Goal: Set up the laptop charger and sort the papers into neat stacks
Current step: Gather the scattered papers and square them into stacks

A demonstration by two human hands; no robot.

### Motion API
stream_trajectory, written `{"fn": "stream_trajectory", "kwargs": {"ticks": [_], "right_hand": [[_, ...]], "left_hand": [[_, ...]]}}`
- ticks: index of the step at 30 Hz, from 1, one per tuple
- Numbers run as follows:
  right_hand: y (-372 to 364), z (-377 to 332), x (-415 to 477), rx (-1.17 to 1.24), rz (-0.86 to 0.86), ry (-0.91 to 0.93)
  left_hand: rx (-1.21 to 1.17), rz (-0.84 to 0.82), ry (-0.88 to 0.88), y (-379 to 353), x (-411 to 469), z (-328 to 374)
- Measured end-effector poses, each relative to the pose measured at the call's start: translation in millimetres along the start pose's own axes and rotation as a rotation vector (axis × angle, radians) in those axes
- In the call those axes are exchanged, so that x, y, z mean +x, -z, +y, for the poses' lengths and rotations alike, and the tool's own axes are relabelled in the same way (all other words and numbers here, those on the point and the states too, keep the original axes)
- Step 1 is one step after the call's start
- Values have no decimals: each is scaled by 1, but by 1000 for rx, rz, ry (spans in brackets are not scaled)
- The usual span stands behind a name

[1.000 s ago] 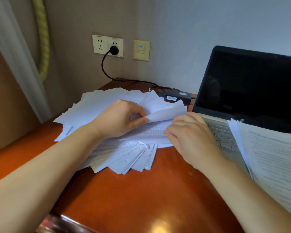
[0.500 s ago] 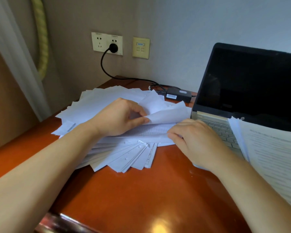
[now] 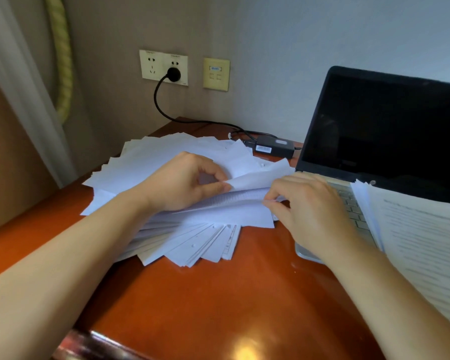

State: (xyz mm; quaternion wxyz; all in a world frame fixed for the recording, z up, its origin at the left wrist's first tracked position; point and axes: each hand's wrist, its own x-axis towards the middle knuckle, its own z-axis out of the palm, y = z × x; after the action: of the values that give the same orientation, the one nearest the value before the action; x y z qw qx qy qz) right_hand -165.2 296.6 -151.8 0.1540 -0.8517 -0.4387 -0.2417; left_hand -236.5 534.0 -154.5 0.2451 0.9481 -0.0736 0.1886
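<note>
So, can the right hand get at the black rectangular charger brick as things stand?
Probably yes: the black rectangular charger brick lies uncovered beyond the fanned white paper pile, nothing blocking the right hand. That hand pinches a sheet, though, and must release it first.

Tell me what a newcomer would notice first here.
A fanned heap of papers sprawls on the desk, the left hand and right hand pinching sheets on top. To the right stands an open, dark laptop with a second stack lying on its keyboard. Behind, a charger runs to a wall socket.
</note>
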Motion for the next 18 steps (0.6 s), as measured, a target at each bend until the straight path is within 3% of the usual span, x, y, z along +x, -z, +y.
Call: {"fn": "stream_trajectory", "kwargs": {"ticks": [6,9,12,14,16,18], "right_hand": [[-11,0,7,-39,274,-19],[-14,0,7,-38,363,5],[-9,-7,8,-2,436,-27],[-4,-14,8,165,477,-116],[0,-20,7,416,381,-270],[-2,-27,4,589,135,-446]], "left_hand": [[-259,-65,40,1,-2,15],[-228,-100,61,2,-2,16],[-121,-27,39,0,-2,14],[-172,65,44,-1,-2,13],[-230,174,37,-1,0,15],[-374,223,39,-3,1,19]]}}
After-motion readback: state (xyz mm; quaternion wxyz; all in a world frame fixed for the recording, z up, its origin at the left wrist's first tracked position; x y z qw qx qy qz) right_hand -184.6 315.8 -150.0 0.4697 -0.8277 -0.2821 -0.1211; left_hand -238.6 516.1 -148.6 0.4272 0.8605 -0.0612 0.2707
